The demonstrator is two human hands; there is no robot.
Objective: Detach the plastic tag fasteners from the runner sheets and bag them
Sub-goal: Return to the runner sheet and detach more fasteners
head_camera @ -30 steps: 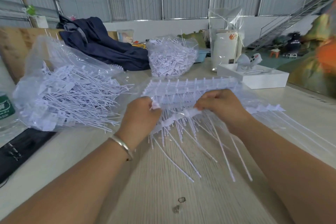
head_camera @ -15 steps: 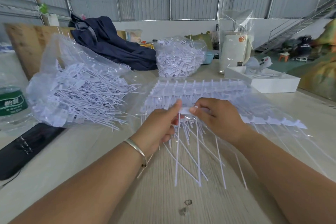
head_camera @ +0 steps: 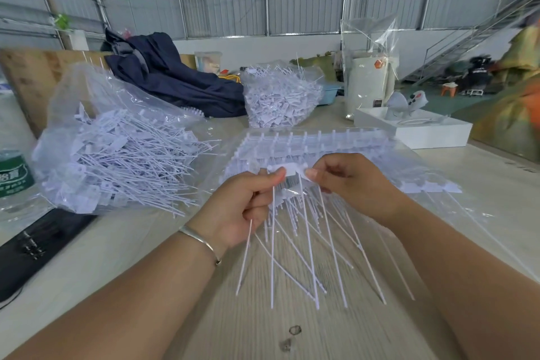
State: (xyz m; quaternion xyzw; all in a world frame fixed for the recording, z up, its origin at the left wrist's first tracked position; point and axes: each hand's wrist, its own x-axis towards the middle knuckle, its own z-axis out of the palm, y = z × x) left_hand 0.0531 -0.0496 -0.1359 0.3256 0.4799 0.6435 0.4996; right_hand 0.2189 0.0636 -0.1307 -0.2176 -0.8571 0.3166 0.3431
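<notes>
Left hand (head_camera: pixel 242 207) and right hand (head_camera: pixel 347 181) pinch one fastener strip (head_camera: pixel 287 171); two filled bags (head_camera: pixel 117 149) sit behind.

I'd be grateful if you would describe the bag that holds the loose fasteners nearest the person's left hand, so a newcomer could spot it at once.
Start at the wooden table and look left of the left hand. There a clear plastic bag lies on its side, its mouth towards the hands, with long white fasteners sticking out. The other filled bag stands upright further back, beside the dark blue jacket.
</notes>
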